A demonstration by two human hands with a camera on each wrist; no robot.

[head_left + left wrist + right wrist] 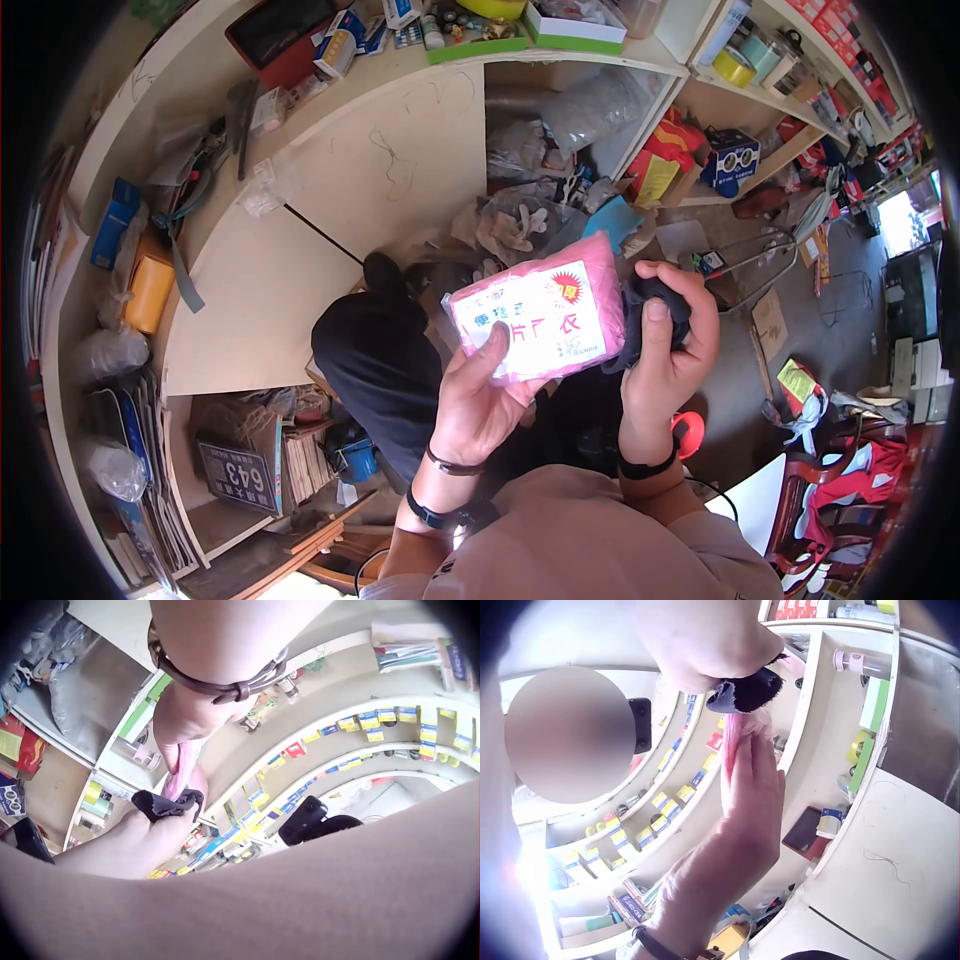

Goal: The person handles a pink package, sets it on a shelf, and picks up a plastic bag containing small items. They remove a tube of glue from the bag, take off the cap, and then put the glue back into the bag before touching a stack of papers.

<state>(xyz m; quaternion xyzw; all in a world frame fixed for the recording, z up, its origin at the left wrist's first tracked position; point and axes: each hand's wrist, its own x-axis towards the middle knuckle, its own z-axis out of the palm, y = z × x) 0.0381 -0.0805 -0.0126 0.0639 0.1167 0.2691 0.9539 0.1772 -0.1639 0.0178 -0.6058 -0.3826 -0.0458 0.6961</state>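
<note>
In the head view my left hand (475,405) holds a pink packet (540,315) in clear wrap, its thumb on the white label printed with coloured characters and its fingers behind. My right hand (668,350) grips a bunched dark cloth (650,300) with a frayed edge, right at the packet's right end. The right wrist view shows the cloth (750,691) close above the packet's pink edge (733,742), with the left hand's fingers (759,757) flat along its side. From the left wrist, the packet (180,769) appears edge-on between the left hand and the cloth (169,806).
A curved white counter (350,130) with shelves wraps around the front and left. Plastic bags and gloves (510,225) lie heaped below it. A blue box (735,160) sits on the right shelf. At the lower right stands a wooden chair (820,490) with red clothing on it.
</note>
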